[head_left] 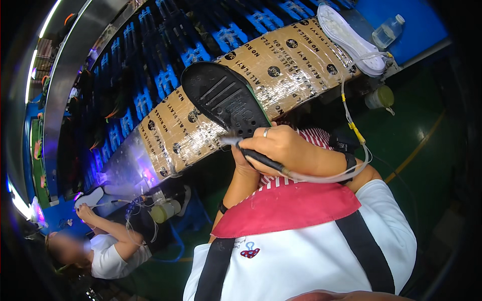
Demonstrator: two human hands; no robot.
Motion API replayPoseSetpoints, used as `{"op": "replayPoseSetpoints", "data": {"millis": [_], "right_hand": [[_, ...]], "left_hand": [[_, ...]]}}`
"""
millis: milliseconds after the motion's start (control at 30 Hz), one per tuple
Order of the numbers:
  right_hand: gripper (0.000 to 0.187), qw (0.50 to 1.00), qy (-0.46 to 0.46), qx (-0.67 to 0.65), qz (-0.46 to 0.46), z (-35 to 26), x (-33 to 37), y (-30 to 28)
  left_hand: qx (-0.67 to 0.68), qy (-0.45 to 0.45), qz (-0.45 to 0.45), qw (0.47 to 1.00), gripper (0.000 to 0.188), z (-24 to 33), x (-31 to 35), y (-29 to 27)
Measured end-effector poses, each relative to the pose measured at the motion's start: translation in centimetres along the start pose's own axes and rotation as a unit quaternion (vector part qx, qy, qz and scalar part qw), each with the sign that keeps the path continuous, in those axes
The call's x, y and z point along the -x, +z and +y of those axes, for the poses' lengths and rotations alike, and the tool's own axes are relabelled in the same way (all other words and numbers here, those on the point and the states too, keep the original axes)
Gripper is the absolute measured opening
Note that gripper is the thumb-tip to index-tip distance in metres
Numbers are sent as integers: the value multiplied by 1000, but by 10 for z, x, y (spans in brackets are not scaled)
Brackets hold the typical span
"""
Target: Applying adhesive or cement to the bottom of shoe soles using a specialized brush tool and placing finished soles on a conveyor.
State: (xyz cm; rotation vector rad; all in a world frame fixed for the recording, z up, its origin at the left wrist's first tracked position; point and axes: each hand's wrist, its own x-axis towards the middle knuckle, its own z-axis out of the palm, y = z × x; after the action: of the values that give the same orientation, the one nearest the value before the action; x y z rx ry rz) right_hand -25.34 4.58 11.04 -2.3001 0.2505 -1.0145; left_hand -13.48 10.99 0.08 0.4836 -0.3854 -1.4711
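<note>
A black shoe sole (pixel 221 95) with grooves and small holes rests tilted over the cardboard-covered bench. My left hand (pixel 240 156) grips its near end from below; my right hand hides most of those fingers. In my right hand (pixel 278 145), which wears a ring, is a black-handled brush (pixel 263 159). Its pale bristles (pixel 231 141) are beside the sole's near left edge; whether they touch it I cannot tell. A clear tube (pixel 321 178) runs from the handle's end past my right wrist to yellow connectors (pixel 357 133).
The bench (pixel 296 70) is wrapped in printed cardboard under clear film. At its right end lie a white shoe sole (pixel 346 37) and a clear bottle (pixel 388 31). A lidded container (pixel 380 97) hangs below. Blue racks (pixel 170 80) line the far side. Left, a co-worker (pixel 118 251) handles a sole.
</note>
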Motion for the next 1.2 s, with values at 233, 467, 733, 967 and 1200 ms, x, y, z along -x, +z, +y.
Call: {"op": "replayPoseSetpoints", "data": {"millis": [233, 467, 733, 967, 1200], "right_hand": [[28, 994, 43, -12, 99, 9, 1, -3], [28, 996, 38, -71, 43, 1, 0, -1], [28, 993, 80, 26, 84, -2, -9, -5], [22, 997, 32, -48, 50, 1, -8, -3], [29, 998, 30, 12, 59, 2, 3, 3]], "left_hand": [[60, -26, 154, 986, 78, 7, -4, -4], [108, 14, 72, 991, 62, 6, -8, -5], [-40, 16, 71, 997, 63, -2, -1, 5], [175, -29, 24, 984, 64, -17, -1, -47], [141, 2, 63, 988, 59, 2, -14, -1]]}}
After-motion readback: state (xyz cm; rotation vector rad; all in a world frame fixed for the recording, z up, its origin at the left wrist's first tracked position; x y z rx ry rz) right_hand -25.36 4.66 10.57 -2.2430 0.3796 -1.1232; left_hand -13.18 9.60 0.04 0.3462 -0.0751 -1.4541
